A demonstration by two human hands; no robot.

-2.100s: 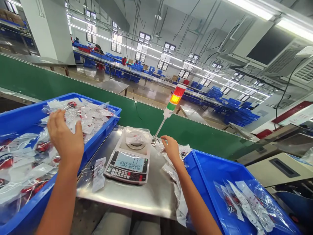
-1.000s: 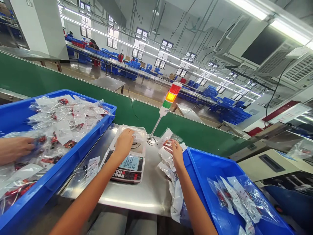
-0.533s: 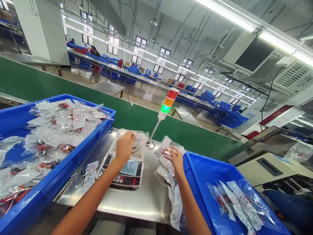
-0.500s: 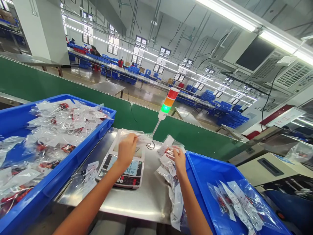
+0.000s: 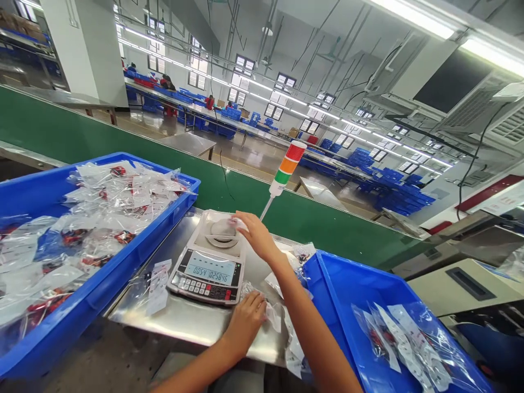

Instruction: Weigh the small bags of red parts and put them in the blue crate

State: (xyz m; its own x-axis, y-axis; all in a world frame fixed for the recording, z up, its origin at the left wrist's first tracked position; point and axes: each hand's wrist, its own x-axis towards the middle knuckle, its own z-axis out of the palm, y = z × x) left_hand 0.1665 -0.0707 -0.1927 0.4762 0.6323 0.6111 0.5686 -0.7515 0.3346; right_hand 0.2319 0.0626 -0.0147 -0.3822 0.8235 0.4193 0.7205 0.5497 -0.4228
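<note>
While the open right hand (image 5: 257, 234) reached far, its fingertips (image 5: 238, 219) touching a clear plastic bag (image 5: 223, 226) on the pan of a digital scale (image 5: 208, 275), the left hand (image 5: 245, 322) curled over a second bag (image 5: 270, 315) near the table's near edge; whether it gripped, I could not tell. The steel table (image 5: 192, 330) had open room in front of the scale. A blue crate (image 5: 164, 225) stood left, its rim overhanging the table edge; another blue crate (image 5: 317, 284) stood right.
</note>
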